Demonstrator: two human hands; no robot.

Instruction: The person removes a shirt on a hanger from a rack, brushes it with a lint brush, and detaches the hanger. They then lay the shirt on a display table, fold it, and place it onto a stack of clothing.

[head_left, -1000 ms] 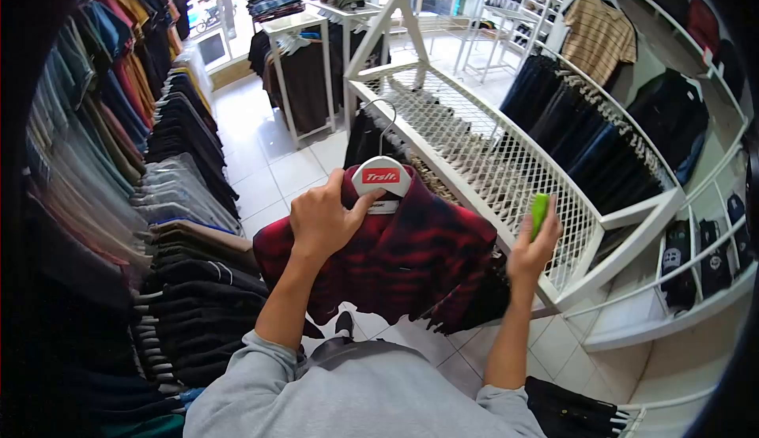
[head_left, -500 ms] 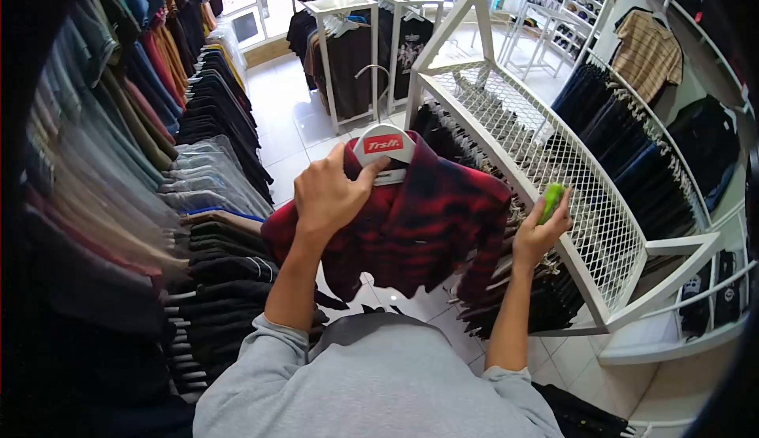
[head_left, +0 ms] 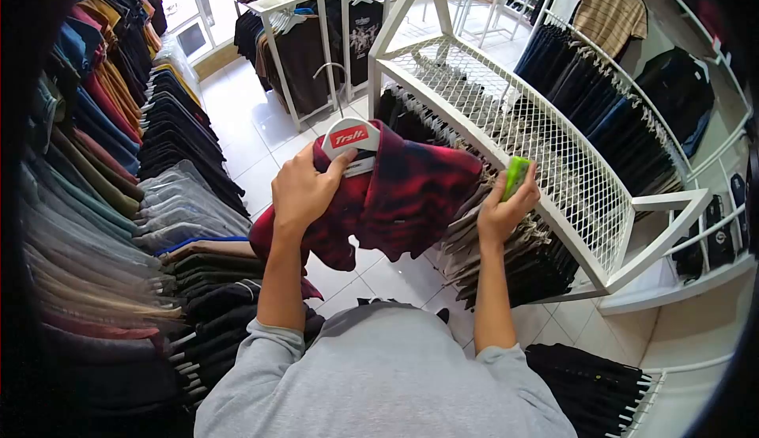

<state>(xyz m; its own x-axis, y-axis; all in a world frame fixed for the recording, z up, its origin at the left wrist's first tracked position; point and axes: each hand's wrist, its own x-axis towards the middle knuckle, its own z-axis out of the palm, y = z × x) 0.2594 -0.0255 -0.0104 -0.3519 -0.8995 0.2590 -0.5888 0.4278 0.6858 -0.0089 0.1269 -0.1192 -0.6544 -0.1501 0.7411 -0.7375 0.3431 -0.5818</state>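
My left hand is closed on the collar of a red and black plaid shirt, with the thumb over the neck of its white hanger. A red label marks the hanger, and its metal hook points up, free of any rail. The shirt hangs tilted in front of me, its lower part bunched and partly out of sight. To the right of the shirt, my right hand grips a small bright green object, upright between thumb and fingers. Its kind I cannot make out. That hand is beside the white mesh-topped rack.
Tightly packed clothes on hangers line my left side. A white metal rack with a mesh top and hanging trousers stands close on the right. Beyond are a display stand with folded shirts and wall rails with a striped shirt.
The whole view has shifted, so the room sits further left. Both hands appear further left and a little higher. The shirt is tilted more, and its right sleeve no longer shows hanging down.
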